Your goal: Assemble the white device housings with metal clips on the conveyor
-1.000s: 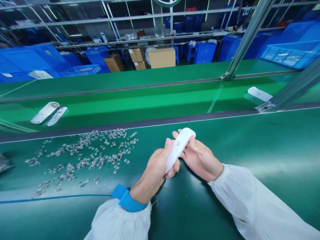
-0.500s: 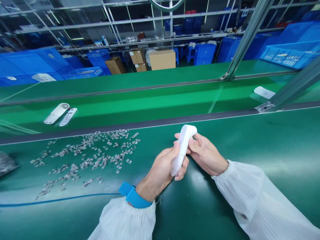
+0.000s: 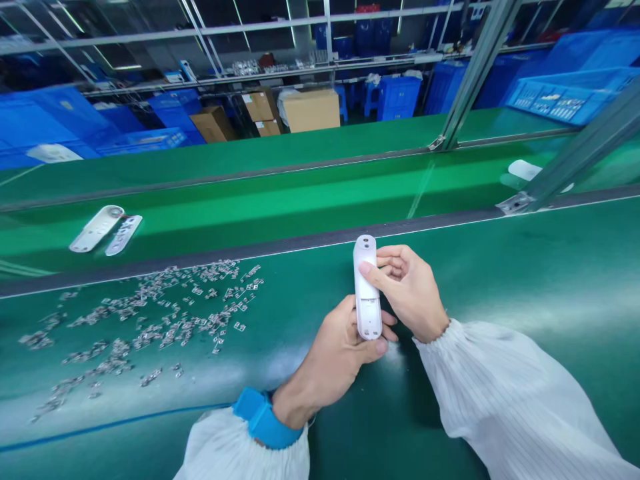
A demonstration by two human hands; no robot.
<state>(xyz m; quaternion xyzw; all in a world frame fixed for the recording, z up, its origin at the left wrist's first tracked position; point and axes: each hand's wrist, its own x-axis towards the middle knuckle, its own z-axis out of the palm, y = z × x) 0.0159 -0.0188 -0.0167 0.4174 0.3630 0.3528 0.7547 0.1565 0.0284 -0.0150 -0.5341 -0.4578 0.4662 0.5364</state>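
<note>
A white handheld device (image 3: 367, 287) is held upright above the green bench, with two small dark round spots at its top and an uncovered recess at its lower end. Around that lower end my left hand (image 3: 345, 350) is closed, thumb near the bottom edge. My right hand (image 3: 413, 290) grips the upper part from the right, its thumb on the front face. To the left, many small metal pieces (image 3: 175, 320) lie scattered on the bench. A blue band with a cord (image 3: 270, 420) is round my left wrist.
Beyond the bench edge, a bright green belt (image 3: 280, 200) carries a white shell (image 3: 97, 228) and a white panel (image 3: 124, 235) at left, and another white part (image 3: 525, 170) at right. Metal posts (image 3: 565, 160) rise at right. Blue crates (image 3: 575, 93) and cardboard boxes (image 3: 314, 110) stand farther back.
The device has turned so its front and lower recess face the camera. My right thumb has moved onto its front, and my left hand has shifted to its lower end. The view has shifted slightly.
</note>
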